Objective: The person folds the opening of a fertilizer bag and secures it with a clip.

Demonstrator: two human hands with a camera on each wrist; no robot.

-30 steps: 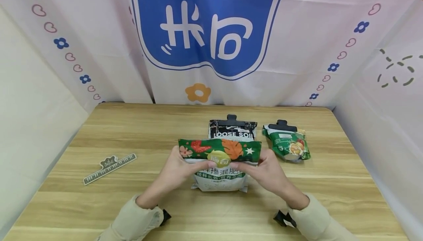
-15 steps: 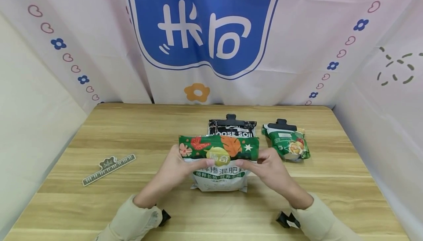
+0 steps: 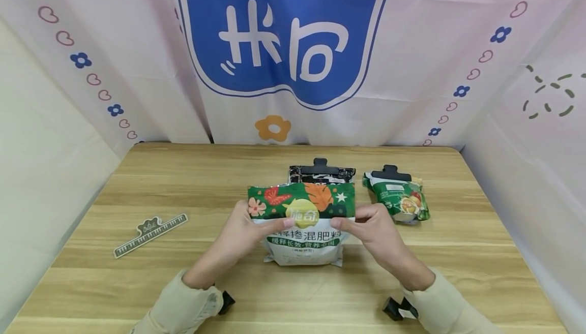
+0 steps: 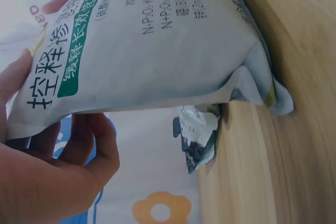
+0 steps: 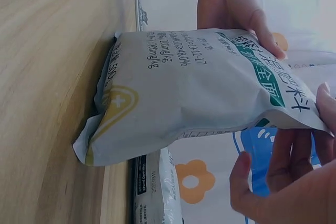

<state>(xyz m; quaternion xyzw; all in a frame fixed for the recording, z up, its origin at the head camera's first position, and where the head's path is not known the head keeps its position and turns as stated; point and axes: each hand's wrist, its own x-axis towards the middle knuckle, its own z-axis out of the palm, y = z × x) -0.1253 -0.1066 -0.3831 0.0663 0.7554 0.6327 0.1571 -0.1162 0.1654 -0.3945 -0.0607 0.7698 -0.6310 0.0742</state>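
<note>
A white fertilizer bag (image 3: 304,252) with a green flowered top band (image 3: 273,203) stands upright on the table. My left hand (image 3: 244,232) holds its left side, thumb on the front and fingers behind. On the opposite side my right hand (image 3: 376,231) grips the bag the same way, thumb across the printed front. From the left wrist view, the left fingers (image 4: 86,135) curl behind the bag's upper part. The right wrist view shows the bag's bottom edge at the tabletop and the right thumb (image 5: 326,106) near the top print.
Just behind stands a black soil bag (image 3: 336,178), its top pinched by a black clip (image 3: 320,169). To the right, a green bag (image 3: 399,202) carries another black clip (image 3: 391,174). A clip with a piano-key pattern (image 3: 151,236) lies on the table (image 3: 183,181) at left.
The fertilizer bag's green top band has tilted up and risen, covering more of the soil bag behind. My thumbs have moved apart across the front, and more white print shows.
</note>
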